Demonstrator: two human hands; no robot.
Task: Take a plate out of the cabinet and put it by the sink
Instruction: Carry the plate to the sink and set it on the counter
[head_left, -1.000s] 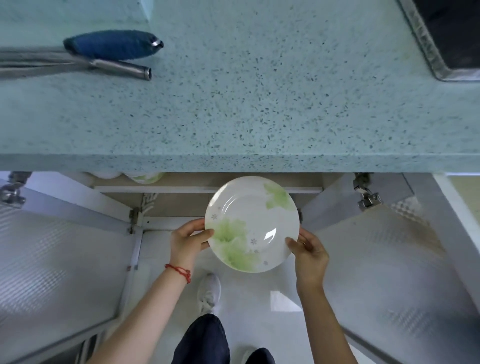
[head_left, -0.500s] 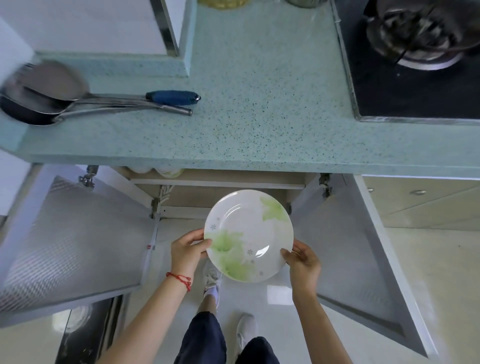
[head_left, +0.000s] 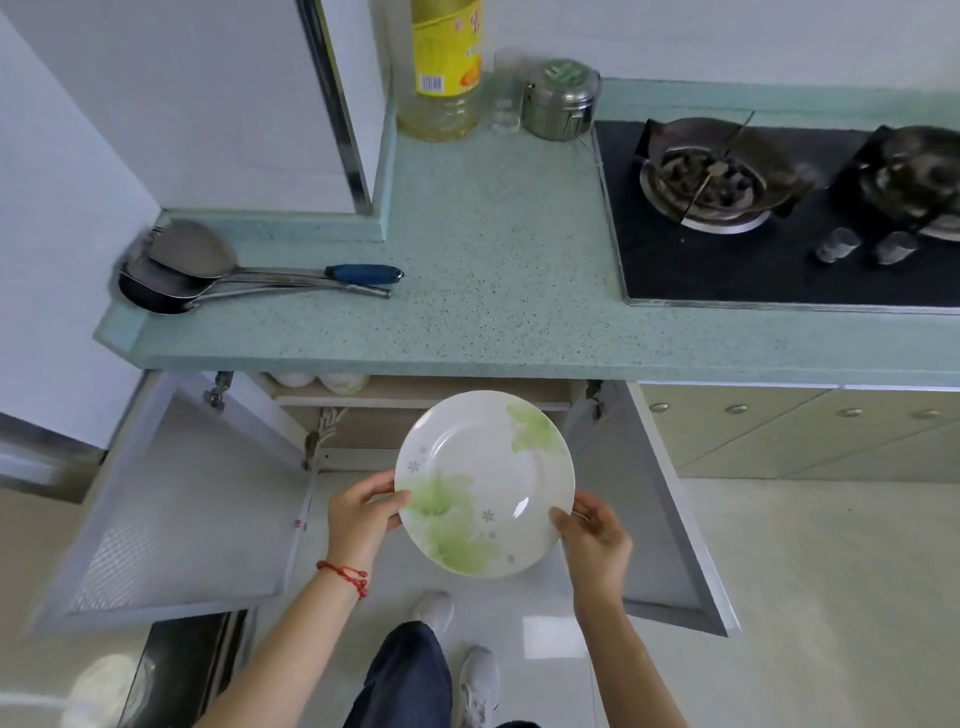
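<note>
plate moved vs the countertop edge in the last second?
Yes. The plate, held at its rim by the left hand and right hand, now sits lower and clear of the countertop edge it nearly touched earlier.

Plate (head_left: 485, 480) held by left hand (head_left: 361, 512) and right hand (head_left: 597, 540) at opposite rims, below the table (head_left: 498, 260) edge, before the open cabinet (head_left: 415, 410), ladles (head_left: 249, 275) on table's left

Speckled teal countertop (head_left: 498, 270) runs along white walls (head_left: 171, 104), black gas hob (head_left: 779, 249) inset at right. Oil bottle (head_left: 445, 67) and steel canister (head_left: 561, 98) stand at the back; ladles (head_left: 249, 275) lie at left. Pale glossy tile floor (head_left: 831, 597). Beige drawer fronts (head_left: 789, 431) under hob. Bright even daylight.
</note>
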